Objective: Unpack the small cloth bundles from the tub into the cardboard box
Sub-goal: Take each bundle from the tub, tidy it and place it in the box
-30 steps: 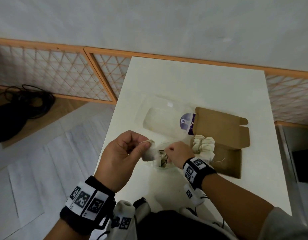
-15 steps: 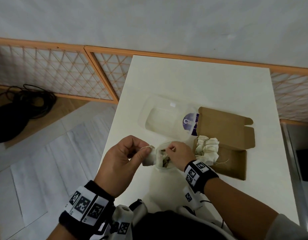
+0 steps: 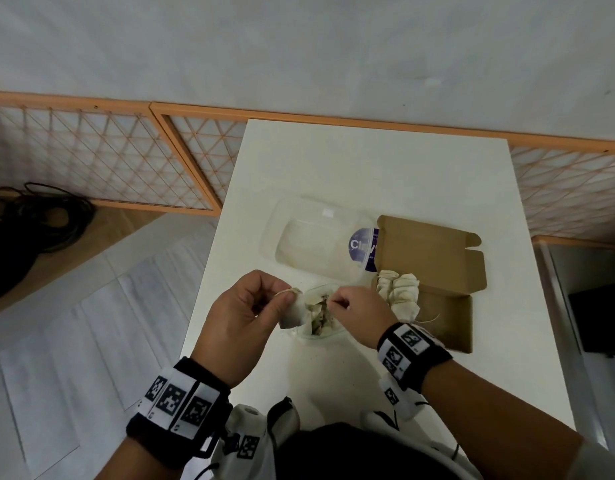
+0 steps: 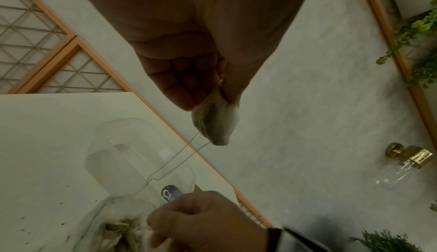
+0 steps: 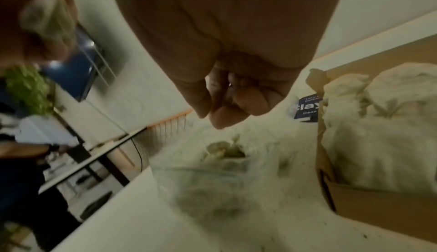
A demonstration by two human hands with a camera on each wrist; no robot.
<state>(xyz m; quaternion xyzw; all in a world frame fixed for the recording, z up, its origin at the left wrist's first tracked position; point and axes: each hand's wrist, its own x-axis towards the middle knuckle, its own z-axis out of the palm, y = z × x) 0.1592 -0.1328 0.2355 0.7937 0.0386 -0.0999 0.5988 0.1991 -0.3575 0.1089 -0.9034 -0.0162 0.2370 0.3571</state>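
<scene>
My left hand (image 3: pixel 285 296) pinches a small off-white cloth bundle (image 3: pixel 293 312) between thumb and forefinger, just left of the clear plastic tub (image 3: pixel 301 336). In the left wrist view the bundle (image 4: pixel 216 125) hangs from the left hand (image 4: pixel 212 100), and a thin string (image 4: pixel 175 160) trails from it down toward my right hand (image 4: pixel 203 216). The right hand (image 3: pixel 332 300) hovers over the tub with thumb and forefinger pinched on that string. More bundles (image 5: pixel 222 149) lie in the tub (image 5: pixel 179 170). The open cardboard box (image 3: pixel 448 327) to the right holds several bundles (image 3: pixel 399 294).
The tub's clear lid (image 3: pixel 316 237), with a purple label, lies on the white table (image 3: pixel 368 174) behind the tub, against the box flap. Dark crumbs dot the table near the tub. The table's left edge drops to the floor; black cables (image 3: pixel 39 216) lie there.
Both hands stay at the tub with the same pinches. The bundle in my left hand has barely shifted; only the head view has moved a little.
</scene>
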